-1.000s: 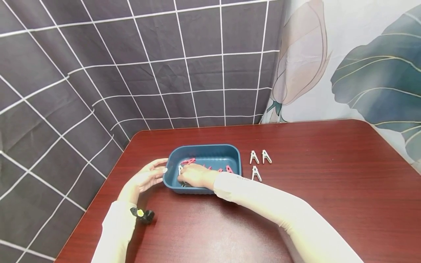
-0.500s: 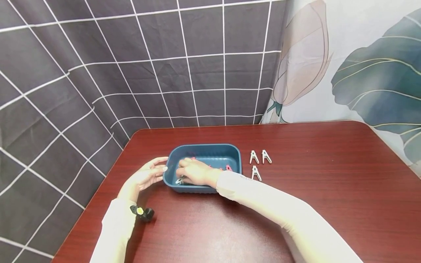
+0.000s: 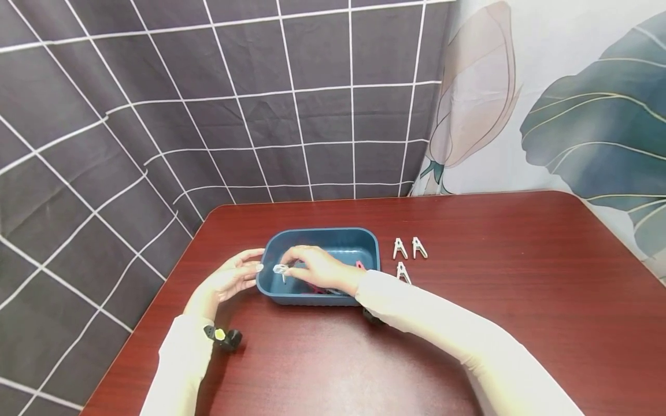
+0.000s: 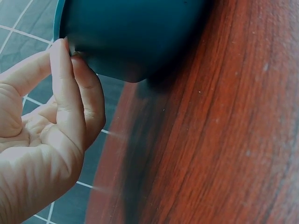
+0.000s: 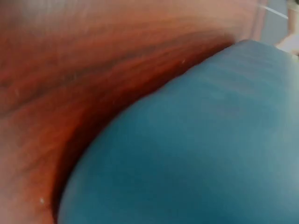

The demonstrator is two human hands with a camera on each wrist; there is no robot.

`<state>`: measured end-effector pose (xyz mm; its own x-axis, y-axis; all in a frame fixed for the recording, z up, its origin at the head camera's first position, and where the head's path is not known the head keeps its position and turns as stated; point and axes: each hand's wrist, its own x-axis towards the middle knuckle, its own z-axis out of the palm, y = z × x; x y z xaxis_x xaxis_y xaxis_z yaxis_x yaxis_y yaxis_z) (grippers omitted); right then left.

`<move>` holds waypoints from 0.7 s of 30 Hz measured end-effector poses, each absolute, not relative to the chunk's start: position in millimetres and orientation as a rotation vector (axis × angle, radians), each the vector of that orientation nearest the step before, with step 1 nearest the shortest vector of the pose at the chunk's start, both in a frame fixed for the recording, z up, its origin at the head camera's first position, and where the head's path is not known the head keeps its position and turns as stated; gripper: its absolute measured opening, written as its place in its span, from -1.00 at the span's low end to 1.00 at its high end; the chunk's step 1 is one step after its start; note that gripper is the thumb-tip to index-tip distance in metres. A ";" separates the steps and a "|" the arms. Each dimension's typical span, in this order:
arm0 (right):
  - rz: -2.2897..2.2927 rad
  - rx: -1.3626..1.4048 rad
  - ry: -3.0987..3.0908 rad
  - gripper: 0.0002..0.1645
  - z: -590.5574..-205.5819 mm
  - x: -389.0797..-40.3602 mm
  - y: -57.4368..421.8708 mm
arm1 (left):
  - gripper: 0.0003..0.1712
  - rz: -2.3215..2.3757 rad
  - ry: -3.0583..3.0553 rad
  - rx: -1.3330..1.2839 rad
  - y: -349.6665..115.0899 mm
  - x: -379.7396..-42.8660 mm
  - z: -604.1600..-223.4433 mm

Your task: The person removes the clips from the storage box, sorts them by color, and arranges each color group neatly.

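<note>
Right hand (image 3: 324, 269) pinching a white clip (image 3: 281, 269) at the left end of a blue bin (image 3: 302, 300), just below frame centre; left hand (image 3: 234, 278), fingers gripping the bin's left edge; three loose clips (image 3: 417, 243) right of centre

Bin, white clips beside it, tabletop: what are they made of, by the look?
Blue bin: probably plastic, semi-gloss; smooth one-colour walls, soft highlight inside.
White clips: likely plastic, uniform pale colour; too small to judge finish.
Tabletop: wood or wood-look laminate, fairly glossy; streaked grain, bright glare.
</note>
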<state>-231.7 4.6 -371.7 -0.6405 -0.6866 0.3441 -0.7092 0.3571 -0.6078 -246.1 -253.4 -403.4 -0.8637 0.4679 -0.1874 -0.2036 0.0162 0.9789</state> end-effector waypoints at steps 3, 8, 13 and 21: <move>1.458 1.238 -2.506 -0.80 -368.9 -227.4 9.7 | -0.57 1.894 1.840 0.266 -253.6 -245.8 -403.9; 1.894 1.097 -2.393 -0.77 -366.8 -219.4 15.4 | -0.57 1.897 1.843 0.258 -254.0 -245.5 -404.1; 2.101 0.951 -2.279 -0.75 -365.3 -211.2 25.1 | -0.56 1.884 1.865 0.260 -252.7 -245.4 -402.8; 2.336 0.724 -2.176 -0.68 -360.0 -205.2 46.5 | -0.58 1.894 1.859 0.251 -253.8 -245.7 -403.0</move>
